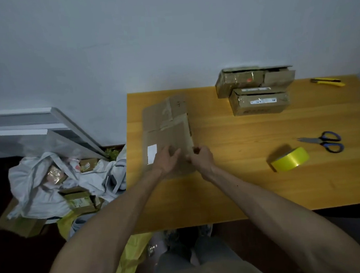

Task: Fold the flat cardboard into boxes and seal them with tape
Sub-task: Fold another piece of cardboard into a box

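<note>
Flat cardboard [165,126] lies collapsed on the left part of the wooden table [243,185], long side running away from the person, with old tape strips and a white label on its upper face. It looks light and fairly stiff across the panels but weak along its creases, so it should hinge open readily there. The used tape patches may be slick under the fingers.

The left hand [166,161] rests on the near end, fingers laid fairly straight and close together on the top panel. The right hand [200,158] has its fingers curled and appears to pinch the near right edge (blur hides the exact fingertips). That edge, where the two layers meet, seems the sensible place to hold: pull one layer up while the other hand pins the sheet down.

To the right, well apart, sit a yellow tape roll [289,159] and blue-handled scissors [326,142]. Two taped boxes [257,91] stand at the far edge, with a yellow utility knife [326,81] beyond them. A bag of packages [55,178] sits on the floor at left.
</note>
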